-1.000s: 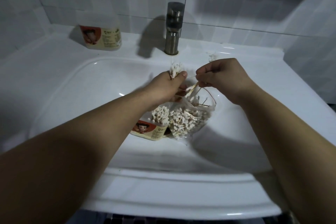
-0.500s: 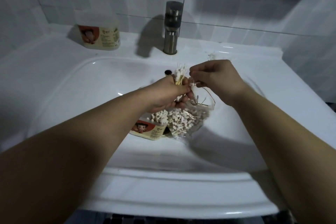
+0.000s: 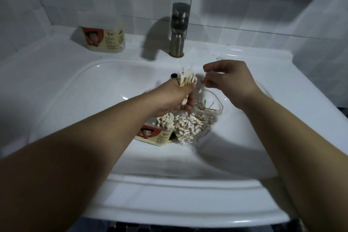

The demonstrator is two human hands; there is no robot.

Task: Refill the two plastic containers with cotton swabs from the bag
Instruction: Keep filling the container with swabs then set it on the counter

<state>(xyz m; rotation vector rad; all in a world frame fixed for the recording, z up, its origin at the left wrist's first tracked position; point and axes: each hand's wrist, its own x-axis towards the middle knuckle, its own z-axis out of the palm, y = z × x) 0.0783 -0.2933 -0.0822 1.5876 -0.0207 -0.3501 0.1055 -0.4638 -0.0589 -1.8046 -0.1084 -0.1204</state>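
My left hand (image 3: 174, 98) grips an upright bundle of cotton swabs (image 3: 187, 79) above the sink basin. My right hand (image 3: 228, 79), just to its right, pinches a single swab (image 3: 203, 84) that hangs down blurred. Below the hands lies a clear plastic bag (image 3: 199, 124) full of swabs. Next to the bag, on its left, a plastic container (image 3: 156, 134) with a cartoon label lies in the basin, swab heads showing at its mouth. A second container (image 3: 105, 40) with the same label stands on the sink ledge at the back left.
The white sink (image 3: 75, 88) fills the view, with its rounded front rim close to me. A metal faucet (image 3: 178, 30) stands at the back centre, with tiled wall behind. A few loose swabs (image 3: 218, 56) lie on the ledge right of the faucet.
My right hand has drawn a little to the right, away from the bundle, with one swab pinched. The bundle in my left hand looks fuller and stands more upright.
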